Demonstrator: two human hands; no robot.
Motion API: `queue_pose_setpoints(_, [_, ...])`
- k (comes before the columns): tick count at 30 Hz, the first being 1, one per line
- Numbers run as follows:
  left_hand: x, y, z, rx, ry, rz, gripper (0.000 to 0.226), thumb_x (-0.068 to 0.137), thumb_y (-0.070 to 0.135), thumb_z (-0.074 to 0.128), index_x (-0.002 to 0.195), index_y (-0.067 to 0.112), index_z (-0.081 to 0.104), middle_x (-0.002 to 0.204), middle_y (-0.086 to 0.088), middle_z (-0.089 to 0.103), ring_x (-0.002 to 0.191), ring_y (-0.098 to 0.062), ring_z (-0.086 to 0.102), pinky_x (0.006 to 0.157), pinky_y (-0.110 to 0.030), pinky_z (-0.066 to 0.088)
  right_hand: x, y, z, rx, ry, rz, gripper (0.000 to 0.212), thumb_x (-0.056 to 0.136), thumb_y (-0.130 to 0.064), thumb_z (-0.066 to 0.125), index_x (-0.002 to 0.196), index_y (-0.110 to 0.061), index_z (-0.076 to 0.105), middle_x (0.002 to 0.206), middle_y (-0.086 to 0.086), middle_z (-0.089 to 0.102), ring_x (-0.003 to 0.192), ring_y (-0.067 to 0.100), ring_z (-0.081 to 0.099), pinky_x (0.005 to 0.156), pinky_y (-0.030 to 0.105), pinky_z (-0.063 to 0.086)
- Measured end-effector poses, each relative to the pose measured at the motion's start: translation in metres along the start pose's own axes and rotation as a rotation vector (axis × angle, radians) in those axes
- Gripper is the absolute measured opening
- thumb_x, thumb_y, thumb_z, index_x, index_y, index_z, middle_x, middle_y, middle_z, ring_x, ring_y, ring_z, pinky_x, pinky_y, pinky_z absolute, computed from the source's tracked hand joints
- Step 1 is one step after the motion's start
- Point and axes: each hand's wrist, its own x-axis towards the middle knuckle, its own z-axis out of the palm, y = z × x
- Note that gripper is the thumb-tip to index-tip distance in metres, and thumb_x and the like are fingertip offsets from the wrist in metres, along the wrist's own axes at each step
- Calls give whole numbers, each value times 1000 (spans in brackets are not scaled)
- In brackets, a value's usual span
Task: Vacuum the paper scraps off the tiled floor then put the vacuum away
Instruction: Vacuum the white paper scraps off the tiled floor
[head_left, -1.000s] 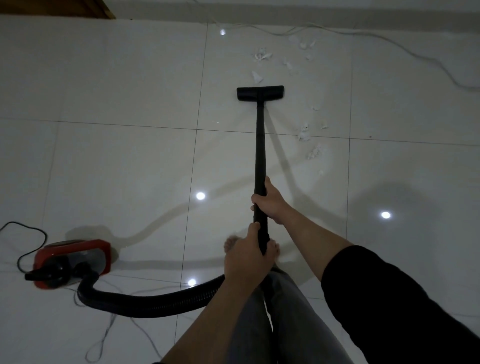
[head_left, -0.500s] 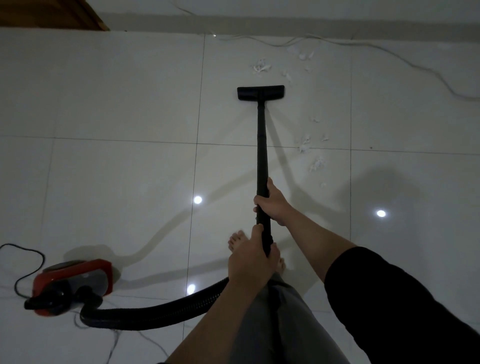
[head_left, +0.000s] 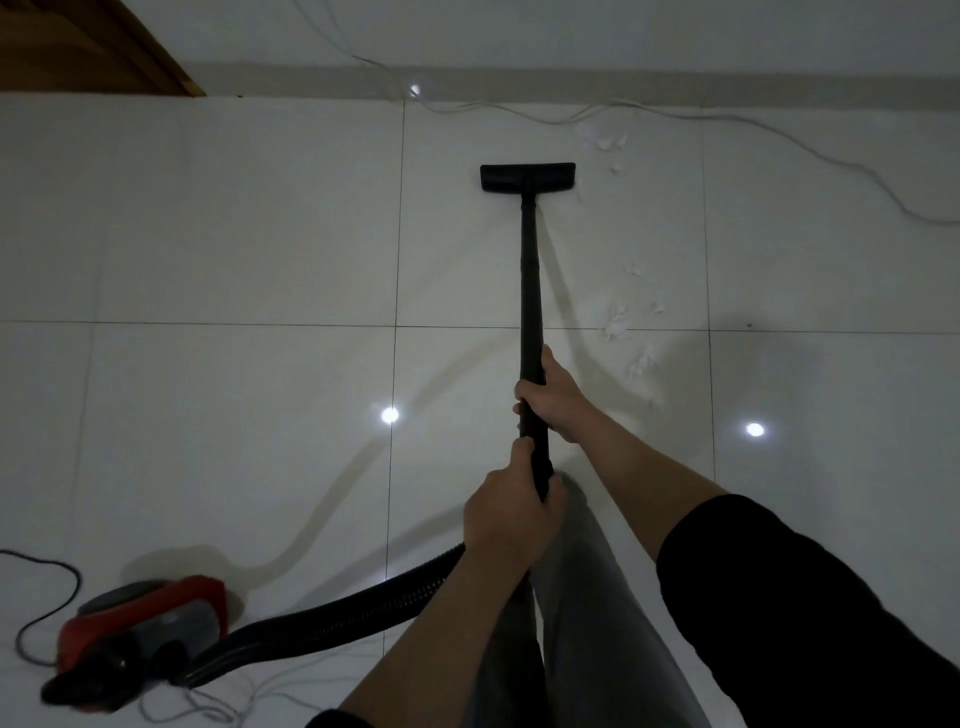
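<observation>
Both hands clamp the black wand (head_left: 530, 291), left hand (head_left: 511, 512) below right hand (head_left: 553, 397). Its nozzle (head_left: 527, 178) sits beside paper scraps (head_left: 618, 322); a white cable (head_left: 779, 140) trails beyond, red vacuum (head_left: 145, 631) behind-left.

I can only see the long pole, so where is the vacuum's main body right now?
In the head view the red vacuum body sits on the tiled floor at lower left, behind the person's left hand, joined to the wand by the black hose.
</observation>
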Motion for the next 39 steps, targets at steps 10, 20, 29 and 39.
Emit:
queue_pose_setpoints(10, [49,16,-34,-6,-21,-12,40,95,41,47,129,22,37,82,3,62,70,-17,63,66,-33,56,34,-48,-5,36,11,26,76,93,-5,54,156,-27,18,103,5,56,71,17,64,63,27,56])
queue_pose_setpoints(20, [89,28,-62,40,-36,-41,46,96,43,45,135,22,33,80,5,58,67,-14,62,64,-25,53,64,-88,-11,45,-5,41,80,93,-4,53,157,-30,13,106,6,56,72,16,67,66,29,58])
queue_pose_setpoints(29, [117,35,-75,64,-33,-38,48,95,44,45,135,21,32,84,5,58,70,-16,63,68,-31,57,87,-111,-16,27,-20,39,81,92,-3,53,157,-29,12,101,2,53,71,17,65,67,29,56])
queue_pose_setpoints(39, [144,42,-84,82,5,-16,49,95,40,49,135,19,33,91,-1,65,68,-16,61,66,-32,56,108,-133,-24,14,-38,18,77,93,-3,52,156,-22,12,93,1,51,68,18,63,64,29,54])
